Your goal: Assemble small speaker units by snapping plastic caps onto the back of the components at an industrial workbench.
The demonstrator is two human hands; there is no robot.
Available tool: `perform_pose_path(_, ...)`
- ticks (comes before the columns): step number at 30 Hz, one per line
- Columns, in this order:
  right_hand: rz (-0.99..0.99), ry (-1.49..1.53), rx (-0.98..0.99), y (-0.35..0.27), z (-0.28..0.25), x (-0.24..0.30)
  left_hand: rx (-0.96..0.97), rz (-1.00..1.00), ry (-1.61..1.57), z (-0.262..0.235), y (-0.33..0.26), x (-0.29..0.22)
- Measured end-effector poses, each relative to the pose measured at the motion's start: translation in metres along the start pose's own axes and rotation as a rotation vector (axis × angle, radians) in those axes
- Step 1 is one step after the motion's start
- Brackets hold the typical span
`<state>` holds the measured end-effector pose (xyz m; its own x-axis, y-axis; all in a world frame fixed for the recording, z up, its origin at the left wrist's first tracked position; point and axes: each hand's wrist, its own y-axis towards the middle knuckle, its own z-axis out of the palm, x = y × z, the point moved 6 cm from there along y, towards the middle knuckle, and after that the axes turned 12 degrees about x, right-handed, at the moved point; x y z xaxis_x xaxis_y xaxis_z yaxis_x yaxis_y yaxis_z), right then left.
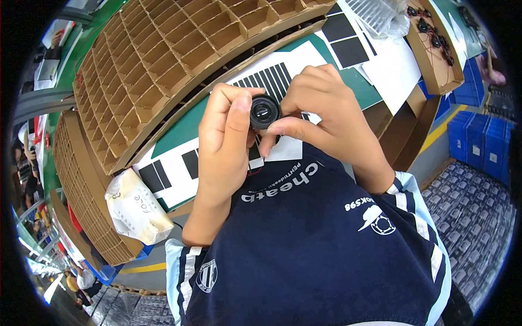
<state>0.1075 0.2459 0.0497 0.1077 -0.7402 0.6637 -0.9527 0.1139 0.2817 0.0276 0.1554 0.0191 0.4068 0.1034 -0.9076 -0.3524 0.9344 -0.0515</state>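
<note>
A small round black speaker (265, 112) is held up in front of my chest, its ringed face turned upward. My left hand (224, 133) grips its left side between the thumb and bent fingers. At the opposite edge, my right hand (330, 111) closes on the rim with thumb and forefinger. A thin red wire (255, 171) hangs below the hands. Beneath them lies a white sheet with black strips (277, 76) on a green mat (182, 136). The undersides of the fingers are hidden.
A large cardboard divider grid (179, 49) fills the far left, with another grid (89, 185) beside it. A whitish bag (136, 206) sits at the table's left edge. A cardboard tray (435, 54) at far right holds several wired black parts. Blue crates (478, 141) stand at right.
</note>
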Motion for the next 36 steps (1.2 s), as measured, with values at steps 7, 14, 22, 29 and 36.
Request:
perform_pose_path(7, -0.087, 0.054, -0.037, -0.004, -0.001, -0.001, 0.130, -0.069, -0.082, 0.006, -0.001, 0.002)
perform_pose_path(14, -0.096, 0.303, -0.002, -0.002, 0.001, -0.002, 0.057, 0.026, -0.081, 0.006, -0.001, -0.001)
perform_pose_path(22, -0.026, 0.079, -0.007, -0.003, -0.001, 0.000, 0.050, 0.054, 0.137, 0.000, -0.001, -0.003)
perform_pose_path(29, -0.009, 0.237, -0.013, -0.002, 0.000, -0.006, 0.038, -0.015, -0.109, 0.000, -0.003, 0.001)
perform_pose_path(36, 0.068, 0.517, 0.061, -0.003, 0.003, -0.012, 0.081, 0.062, -0.124, -0.002, -0.001, 0.001)
